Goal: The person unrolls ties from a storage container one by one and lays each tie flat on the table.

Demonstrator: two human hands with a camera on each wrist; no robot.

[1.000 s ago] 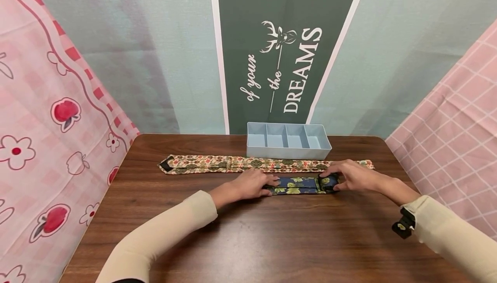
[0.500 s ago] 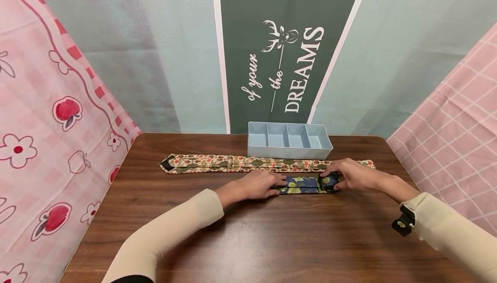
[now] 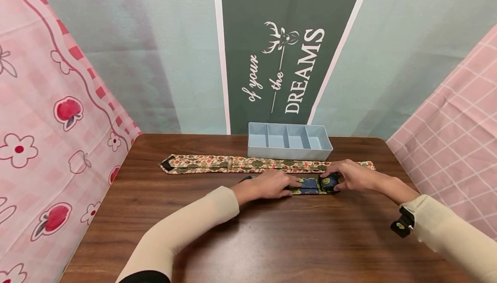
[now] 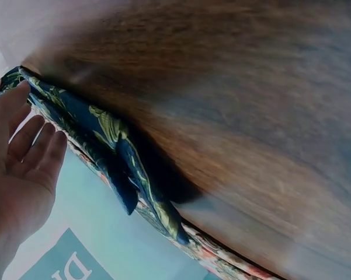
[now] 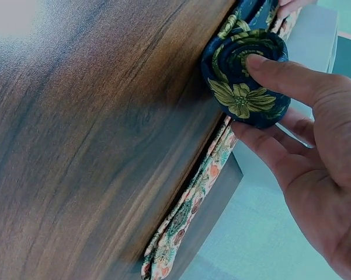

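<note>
A navy necktie with yellow-green flowers (image 3: 309, 183) lies lengthwise on the table, its right end wound into a roll (image 5: 245, 81). My right hand (image 3: 351, 176) grips that roll, thumb on the coil's side and fingers at the opposite side. Over the flat part rests my left hand (image 3: 272, 183), fingers and thumb reaching across its width. The left wrist view has the left hand (image 4: 23, 169) with loosely extended fingers along the tie's edge, while the tie's free end (image 4: 155, 204) trails behind, slightly raised. Part of the tie is hidden under the left hand.
A cream necktie with a red and green pattern (image 3: 209, 163) stretches straight behind the navy one. Farther back, a light blue tray with several compartments (image 3: 289, 151) stands near the rear edge of the wooden table (image 3: 248, 240). Printed cloths (image 3: 186, 50) hang around the table.
My left hand has slid to the right along the navy necktie, closer to the roll, and the tie's left end now shows behind it. The right hand stays at the roll.
</note>
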